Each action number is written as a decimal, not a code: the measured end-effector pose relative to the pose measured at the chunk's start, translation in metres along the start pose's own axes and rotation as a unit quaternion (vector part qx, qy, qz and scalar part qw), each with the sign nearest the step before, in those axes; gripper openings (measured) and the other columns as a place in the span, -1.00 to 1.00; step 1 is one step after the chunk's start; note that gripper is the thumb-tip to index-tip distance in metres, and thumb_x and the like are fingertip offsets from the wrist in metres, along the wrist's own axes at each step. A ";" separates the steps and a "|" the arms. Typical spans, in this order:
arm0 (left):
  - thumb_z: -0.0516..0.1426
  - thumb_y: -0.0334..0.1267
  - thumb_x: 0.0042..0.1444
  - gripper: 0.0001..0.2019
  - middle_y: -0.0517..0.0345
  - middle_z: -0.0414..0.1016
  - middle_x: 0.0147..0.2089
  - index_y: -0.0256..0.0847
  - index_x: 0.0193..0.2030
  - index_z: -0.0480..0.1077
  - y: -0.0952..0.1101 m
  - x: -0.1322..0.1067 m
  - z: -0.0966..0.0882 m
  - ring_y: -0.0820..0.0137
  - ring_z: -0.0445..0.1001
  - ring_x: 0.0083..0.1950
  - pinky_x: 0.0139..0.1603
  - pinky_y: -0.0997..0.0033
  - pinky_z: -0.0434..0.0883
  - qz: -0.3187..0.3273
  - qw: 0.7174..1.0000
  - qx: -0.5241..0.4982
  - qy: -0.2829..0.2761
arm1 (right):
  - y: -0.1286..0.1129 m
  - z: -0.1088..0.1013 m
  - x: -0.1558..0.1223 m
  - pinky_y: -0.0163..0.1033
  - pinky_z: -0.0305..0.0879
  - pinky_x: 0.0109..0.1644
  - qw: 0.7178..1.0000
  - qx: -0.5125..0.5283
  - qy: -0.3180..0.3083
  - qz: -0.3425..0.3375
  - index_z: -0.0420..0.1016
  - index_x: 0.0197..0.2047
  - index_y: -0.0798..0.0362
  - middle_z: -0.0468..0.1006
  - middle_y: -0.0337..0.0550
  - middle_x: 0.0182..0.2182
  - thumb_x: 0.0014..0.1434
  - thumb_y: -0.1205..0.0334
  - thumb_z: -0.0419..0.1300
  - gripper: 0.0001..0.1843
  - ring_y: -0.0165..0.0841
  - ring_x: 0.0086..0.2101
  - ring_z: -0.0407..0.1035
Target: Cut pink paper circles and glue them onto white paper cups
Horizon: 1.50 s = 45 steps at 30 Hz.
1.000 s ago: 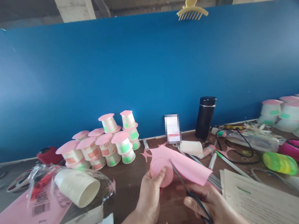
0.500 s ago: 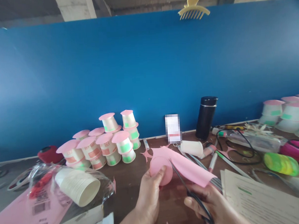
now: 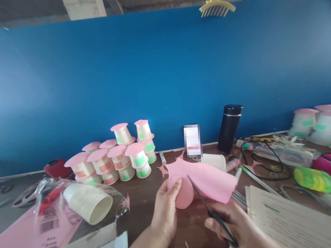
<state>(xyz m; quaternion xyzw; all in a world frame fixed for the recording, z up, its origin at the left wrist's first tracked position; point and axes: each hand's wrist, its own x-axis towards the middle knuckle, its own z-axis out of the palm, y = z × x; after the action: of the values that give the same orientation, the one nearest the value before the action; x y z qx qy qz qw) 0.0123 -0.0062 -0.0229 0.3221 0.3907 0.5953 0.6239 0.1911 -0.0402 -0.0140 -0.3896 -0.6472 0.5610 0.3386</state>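
Head view of a brown table (image 3: 141,201) set against a blue board (image 3: 98,86), read from left to right. At the far left a pink sheet (image 3: 17,240) with a printed label lies at the table's near edge. Just beside it is a clear plastic bag (image 3: 48,195) holding a stack of plain paper cups (image 3: 88,203) lying on its side. Behind these, against the board, is a pile of decorated cups (image 3: 117,155), turned upside down and capped with pink discs. At centre, the left hand (image 3: 166,210) pinches a pink disc (image 3: 185,194), with the thumb on its upper face and the fingers hidden beneath. The disc touches the near edge of a larger piece of pink paper (image 3: 211,178), which lies just above the table. The blades of the scissors (image 3: 217,219) are slightly parted and meet the paper where the disc joins it. The right hand (image 3: 240,226) is closed around the handles, fingers curled through the loops. Behind the paper a white cup (image 3: 214,161) lies on its side, and a black flask (image 3: 230,128) stands upright near the board. A hair clip (image 3: 217,5) sits on the board's top edge. Further right are printed papers (image 3: 290,221), a yellow-green roll (image 3: 314,179) and more capped cups (image 3: 316,124).
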 end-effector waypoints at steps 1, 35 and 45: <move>0.26 -0.10 0.03 -0.67 -0.01 0.58 -0.22 -0.29 -0.14 0.51 -0.001 0.001 -0.001 0.28 0.50 -0.17 -0.11 0.38 0.36 0.000 1.000 0.013 0.003 | -0.002 0.000 0.000 -0.34 0.17 -0.39 1.000 0.004 -0.007 0.001 0.58 -0.17 0.08 0.12 -0.38 -0.59 0.08 0.05 0.31 -0.68 -0.47 -0.54 -0.04; 0.27 -0.05 -0.02 -0.67 0.07 0.55 -0.29 -0.29 -0.22 0.50 0.003 0.009 -0.010 0.26 0.47 -0.21 -0.14 0.37 0.36 0.067 0.986 0.152 0.004 | 0.005 -0.001 0.002 -0.36 0.08 -0.49 1.000 -0.006 -0.017 0.019 0.14 0.31 -0.04 0.18 -0.37 -0.51 0.21 -0.07 0.15 -0.33 -0.47 -0.53 0.05; 0.27 -0.09 -0.01 -0.66 0.05 0.57 -0.22 -0.25 -0.15 0.49 0.007 0.012 -0.013 0.24 0.48 -0.15 -0.07 0.35 0.35 0.057 0.986 0.153 -0.026 | 0.002 -0.003 0.002 -0.38 0.12 -0.49 0.999 -0.009 -0.021 0.036 0.35 0.16 0.04 0.27 -0.33 -0.50 0.17 -0.08 0.19 -0.43 -0.48 -0.52 0.11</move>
<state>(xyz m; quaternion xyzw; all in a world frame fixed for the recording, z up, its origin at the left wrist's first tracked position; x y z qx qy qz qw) -0.0027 0.0057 -0.0241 0.4503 0.4419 0.5547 0.5425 0.1931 -0.0368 -0.0155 -0.4037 -0.6449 0.5749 0.3010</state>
